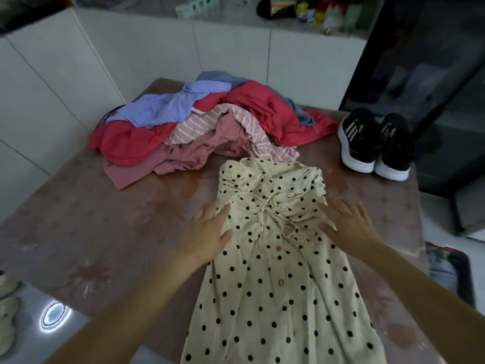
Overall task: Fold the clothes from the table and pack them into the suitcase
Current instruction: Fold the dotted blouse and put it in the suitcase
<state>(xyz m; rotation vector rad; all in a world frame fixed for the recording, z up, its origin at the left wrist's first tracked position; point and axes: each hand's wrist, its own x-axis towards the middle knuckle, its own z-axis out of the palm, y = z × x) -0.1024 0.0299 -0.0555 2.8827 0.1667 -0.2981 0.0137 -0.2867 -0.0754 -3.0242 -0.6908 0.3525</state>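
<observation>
Cream polka-dot button-front dress (pixel 275 271) lay flat on the brown patterned table (pixel 78 219), its long axis running away from the person. Left hand (pixel 210 229) and right hand (pixel 349 224) rested flat-fingered at its side edges by the gathered bodice, equally near, grasping nothing.

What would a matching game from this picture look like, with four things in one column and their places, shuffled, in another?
Things:
1. polka-dot dress
2. black sneakers
3. clothes pile
4. left hand

Places:
A. right edge of the table
B. heaped at the far side
C. spread flat, nearest the person
D. flat against the dress's left edge

Pairs: 1-C; 2-A; 3-B; 4-D
</observation>
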